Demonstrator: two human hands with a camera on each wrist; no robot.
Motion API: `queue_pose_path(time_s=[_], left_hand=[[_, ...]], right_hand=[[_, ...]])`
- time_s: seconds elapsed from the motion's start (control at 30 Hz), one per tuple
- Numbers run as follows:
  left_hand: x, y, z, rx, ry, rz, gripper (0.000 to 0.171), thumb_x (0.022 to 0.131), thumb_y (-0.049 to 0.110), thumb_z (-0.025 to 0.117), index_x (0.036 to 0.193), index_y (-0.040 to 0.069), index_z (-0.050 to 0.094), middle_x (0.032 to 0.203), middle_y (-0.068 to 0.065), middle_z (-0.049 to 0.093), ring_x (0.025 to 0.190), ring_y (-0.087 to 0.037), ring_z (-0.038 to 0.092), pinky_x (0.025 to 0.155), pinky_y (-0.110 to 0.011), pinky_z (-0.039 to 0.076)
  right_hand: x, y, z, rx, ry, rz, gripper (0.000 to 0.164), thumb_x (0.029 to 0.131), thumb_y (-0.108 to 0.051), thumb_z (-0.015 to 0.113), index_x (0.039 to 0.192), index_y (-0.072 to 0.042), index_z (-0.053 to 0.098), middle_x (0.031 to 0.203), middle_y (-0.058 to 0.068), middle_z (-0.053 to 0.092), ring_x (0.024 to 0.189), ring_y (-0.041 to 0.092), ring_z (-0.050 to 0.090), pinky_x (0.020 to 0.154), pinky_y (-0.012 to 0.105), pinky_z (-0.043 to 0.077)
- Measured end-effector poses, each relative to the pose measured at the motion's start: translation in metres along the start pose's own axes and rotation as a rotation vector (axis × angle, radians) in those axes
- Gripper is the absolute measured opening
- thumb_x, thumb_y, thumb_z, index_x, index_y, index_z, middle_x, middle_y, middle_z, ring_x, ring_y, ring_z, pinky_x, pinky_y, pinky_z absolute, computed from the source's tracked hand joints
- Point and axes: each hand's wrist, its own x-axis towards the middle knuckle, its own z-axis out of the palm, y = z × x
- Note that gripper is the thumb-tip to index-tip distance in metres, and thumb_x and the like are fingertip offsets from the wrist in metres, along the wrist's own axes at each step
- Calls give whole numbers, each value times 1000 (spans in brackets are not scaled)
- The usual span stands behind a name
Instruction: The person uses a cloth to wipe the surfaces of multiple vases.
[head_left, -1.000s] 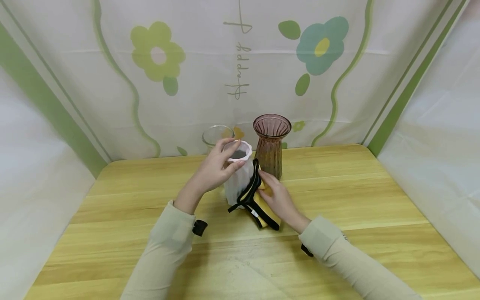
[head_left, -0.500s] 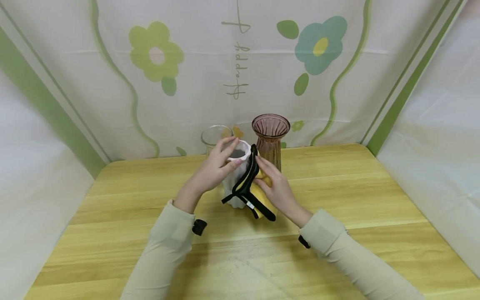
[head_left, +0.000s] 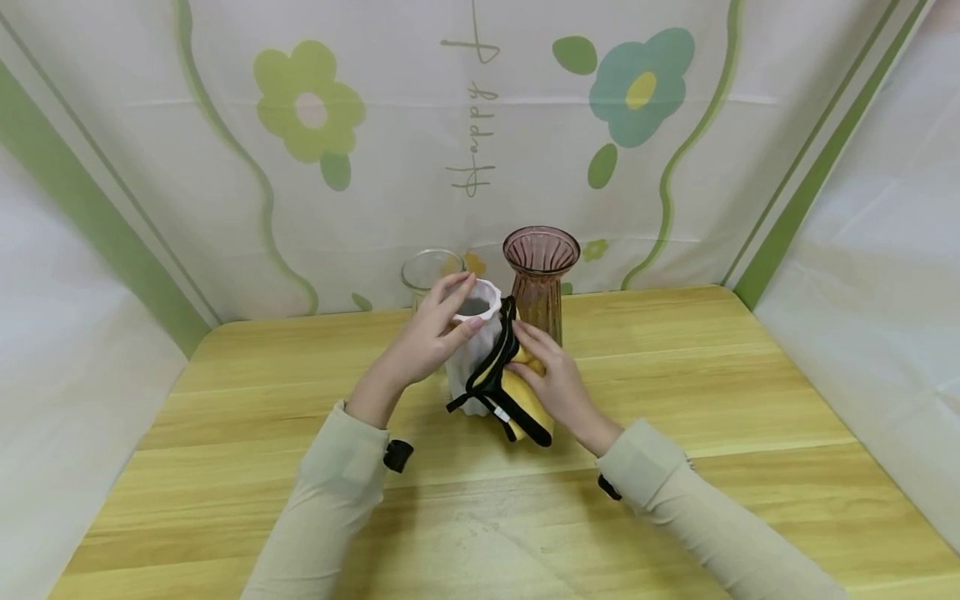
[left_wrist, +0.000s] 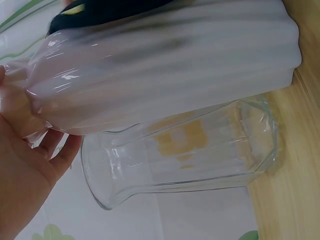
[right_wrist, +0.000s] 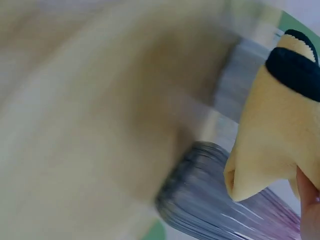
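Observation:
A white fluted vase (head_left: 474,350) stands upright on the table. My left hand (head_left: 422,337) grips it around the neck, fingers on the far side of its rim and thumb at the near side; the left wrist view shows the glossy white vase (left_wrist: 165,70) in that grip. My right hand (head_left: 553,377) pinches a folded yellow cloth with black edging (head_left: 527,402) and holds it against the vase's right side. In the right wrist view the yellow cloth (right_wrist: 272,135) hangs from the fingers, with only part of the thumb showing.
Behind the white vase stands a clear glass vase (left_wrist: 175,150). A purple-pink ribbed glass vase (head_left: 542,283) is at the back, just beyond my right hand. All are on a wooden table (head_left: 262,467), with a printed curtain (head_left: 420,100) behind.
The right hand has shifted the cloth slightly up and left along the vase's side, then slightly back down. My left hand keeps its grip on the rim.

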Motion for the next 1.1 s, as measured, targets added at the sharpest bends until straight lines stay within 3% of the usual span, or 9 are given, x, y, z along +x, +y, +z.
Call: queue_pose_path(time_s=[0.1,0.27,0.4,0.53,0.63,0.8,0.97,1.1], left_hand=[[0,1,0,4,4,0,65,100,33,46,153,10,16,160,-9,12,136,-33,38,105,-45,45],[1,0,2,25,15,-22,66,100,33,47,154,13,16,160,-9,8,136,-34,38,104,-45,46],[1,-1,2,18,17,-57,70,98,46,44,154,18,13,159,-10,4,121,-32,52,97,-42,50],[1,-1,2,37,26,-55,75,96,57,40,154,17,15,157,-14,10,128,-35,46,103,-47,45],[1,0,1,113,47,-30,72,97,52,42,153,12,21,155,-17,18,137,-39,35,109,-53,38],[2,2,-1,205,54,-3,69,98,48,44,151,7,25,154,-17,23,127,-36,47,104,-50,44],[0,4,-7,185,20,-9,70,99,47,43,151,5,24,156,-12,22,113,-32,61,95,-45,51],[-2,5,-10,136,-12,-12,69,100,46,41,151,5,22,158,-11,20,112,-34,61,94,-46,52]], right_hand=[[-8,10,4,-44,-56,36,56,80,-5,71,132,5,53,135,24,53,121,39,55,100,45,47],[-20,21,8,-103,-205,170,56,84,-12,70,136,0,51,137,22,53,124,39,53,102,48,46],[-23,20,9,-96,-243,220,55,87,-14,67,138,-3,49,139,20,51,126,38,51,103,49,45],[-21,18,9,-87,-213,215,54,87,-14,67,137,-2,50,138,20,52,125,37,52,102,48,46],[-17,15,7,-68,-167,190,52,87,-12,67,136,-1,52,137,20,53,124,37,53,101,48,47],[-6,7,1,-32,-84,125,52,85,-7,68,134,1,53,135,20,55,123,36,55,101,46,47],[5,-4,-4,-15,-9,57,53,81,-3,70,132,2,54,134,20,56,123,36,55,102,43,46],[11,-14,-8,-6,20,22,54,81,-1,70,133,1,54,134,19,56,122,35,55,100,42,48]])
